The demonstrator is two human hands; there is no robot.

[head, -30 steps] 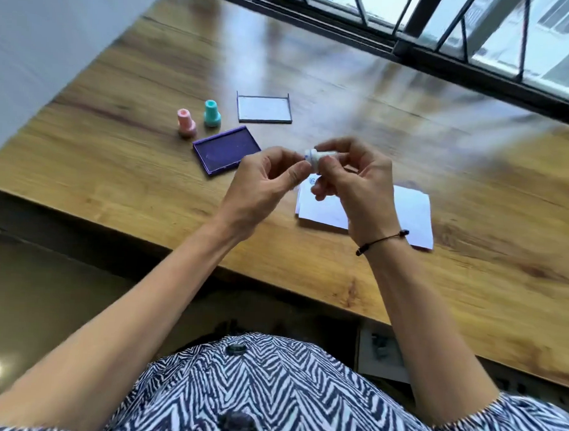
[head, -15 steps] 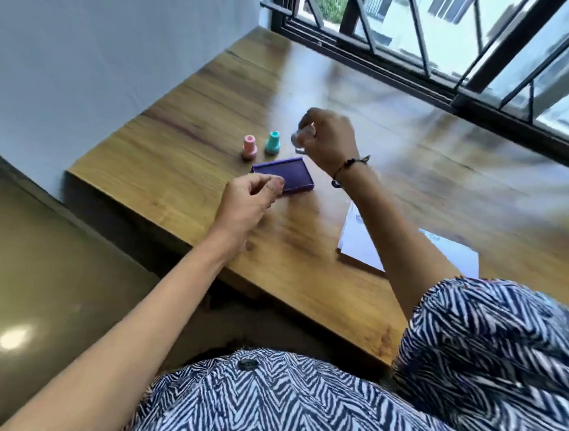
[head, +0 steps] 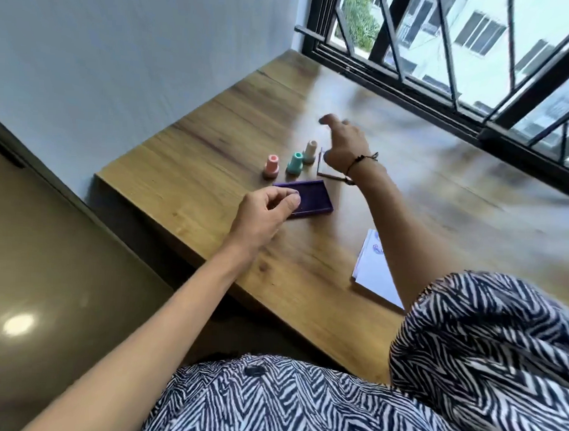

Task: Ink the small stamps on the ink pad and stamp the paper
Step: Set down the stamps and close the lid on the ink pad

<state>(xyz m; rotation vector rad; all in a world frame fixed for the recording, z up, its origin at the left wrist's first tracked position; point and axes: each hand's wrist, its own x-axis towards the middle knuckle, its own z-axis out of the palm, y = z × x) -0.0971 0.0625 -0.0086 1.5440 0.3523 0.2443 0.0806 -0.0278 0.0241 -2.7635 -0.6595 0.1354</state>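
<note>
Three small stamps stand in a row near the table's far left: a pink stamp [head: 271,165], a teal stamp [head: 295,162] and a white stamp [head: 310,152]. The open purple ink pad [head: 311,199] lies just in front of them. My left hand [head: 263,214] hovers at the pad's near left corner, fingers loosely curled, nothing in it. My right hand [head: 343,145] is just right of the white stamp, fingers apart, holding nothing. White paper [head: 373,272] with a stamped mark lies at the right, partly hidden by my right arm.
The ink pad's lid [head: 324,171] lies under my right wrist, mostly hidden. The wooden table [head: 214,140] ends at a wall on the left and a barred window [head: 445,75] at the back. The near edge drops to the floor.
My right hand carried the white stamp leftward and set it down beside the teal one, then let go. My left hand moved toward the ink pad. The view swung left.
</note>
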